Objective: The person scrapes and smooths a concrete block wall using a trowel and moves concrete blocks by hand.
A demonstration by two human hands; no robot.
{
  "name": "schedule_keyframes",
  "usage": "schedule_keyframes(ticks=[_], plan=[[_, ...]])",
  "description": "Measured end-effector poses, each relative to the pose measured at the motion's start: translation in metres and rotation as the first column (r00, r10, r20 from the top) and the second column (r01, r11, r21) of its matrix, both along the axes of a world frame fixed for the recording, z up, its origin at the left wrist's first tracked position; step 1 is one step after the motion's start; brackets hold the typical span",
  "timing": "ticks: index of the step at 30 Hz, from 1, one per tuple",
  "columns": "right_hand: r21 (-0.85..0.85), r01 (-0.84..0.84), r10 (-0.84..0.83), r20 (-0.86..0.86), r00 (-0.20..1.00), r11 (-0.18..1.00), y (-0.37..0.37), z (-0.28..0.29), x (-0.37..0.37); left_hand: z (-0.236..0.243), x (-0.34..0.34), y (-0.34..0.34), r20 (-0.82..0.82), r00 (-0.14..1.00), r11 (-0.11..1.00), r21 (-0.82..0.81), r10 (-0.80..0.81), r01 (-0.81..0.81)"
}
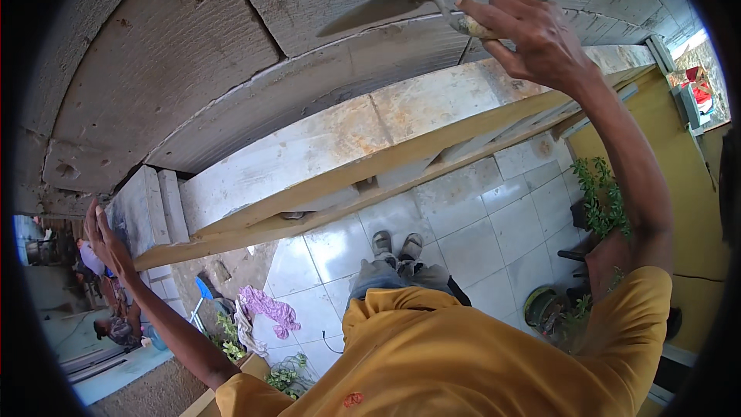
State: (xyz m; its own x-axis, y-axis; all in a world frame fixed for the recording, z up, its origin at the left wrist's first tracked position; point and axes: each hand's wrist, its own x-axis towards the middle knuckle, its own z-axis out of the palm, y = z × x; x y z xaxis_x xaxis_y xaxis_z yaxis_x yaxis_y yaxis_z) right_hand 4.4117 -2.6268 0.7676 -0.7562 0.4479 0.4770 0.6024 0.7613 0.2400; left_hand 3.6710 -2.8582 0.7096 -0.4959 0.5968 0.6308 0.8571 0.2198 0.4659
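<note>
My right hand (536,38) is wrapped round the handle of a trowel (382,9), its fingers closed. The long pointed metal blade reaches out to the left, in front of a grey block wall (177,54); I cannot tell if it touches the blocks. Out at the far left, my left hand (109,241) has its fingers stretched out along the end of the wall, beside a short upright block (139,212). It holds nothing that I can see. Dark gaps and pale joint lines run between the blocks.
A stained white-topped ledge (309,147) runs below the blocks. Green potted plants (600,199) stand at the right, near a round planter (543,309). A purple cloth (268,310) lies on the tiled floor (494,212). Another person (120,328) is at the far left.
</note>
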Motion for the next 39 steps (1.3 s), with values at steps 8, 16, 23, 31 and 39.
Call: schedule_keyframes(ticks=[8, 16, 23, 31, 39], plan=[[-0.045, -0.035, 0.041, 0.141, 0.989, 0.998, 0.003, -0.016, -0.01, -0.002, 0.002, -0.004, 0.012, 1.0, 0.998, 0.069, -0.009, 0.008], [-0.313, 0.272, -0.218, 0.197, 0.956, 0.91, -0.088, -0.041, -0.053, -0.002, -0.005, -0.007, 0.029, 0.999, 0.995, 0.095, -0.037, 0.034], [-0.089, 0.411, -0.397, 0.143, 0.907, 0.907, -0.11, -0.065, -0.051, -0.004, -0.003, -0.006, 0.016, 0.999, 0.997, 0.075, -0.032, 0.031], [-0.087, 0.525, -0.522, 0.058, 0.851, 0.846, -0.128, -0.098, 0.01, -0.006, -0.014, -0.009, 0.002, 1.0, 0.999, -0.046, -0.016, 0.016], [-0.136, 0.534, -0.545, -0.059, 0.836, 0.834, -0.132, -0.099, 0.083, -0.012, -0.035, -0.006, 0.014, 0.999, 0.996, -0.075, 0.038, -0.037]])
